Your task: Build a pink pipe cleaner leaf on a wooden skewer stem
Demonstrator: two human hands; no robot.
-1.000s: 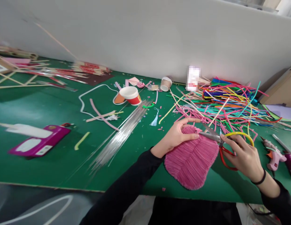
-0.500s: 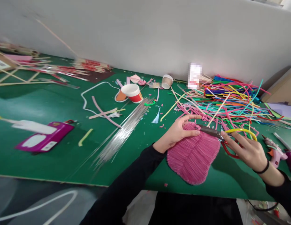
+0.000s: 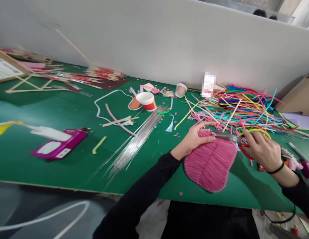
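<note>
The pink leaf (image 3: pixel 210 166) is at four o'clock, its tip between the left hand's (image 3: pixel 194 137) slightly parted thumb and forefinger. The right hand (image 3: pixel 265 151) curls round the scissors (image 3: pixel 225 136). From the leaf, coloured stems (image 3: pixel 254 113) crowd one o'clock, wires (image 3: pixel 139 137) lie at ten; at three, the wrist partly blocks a glue gun (image 3: pixel 296 164).
</note>
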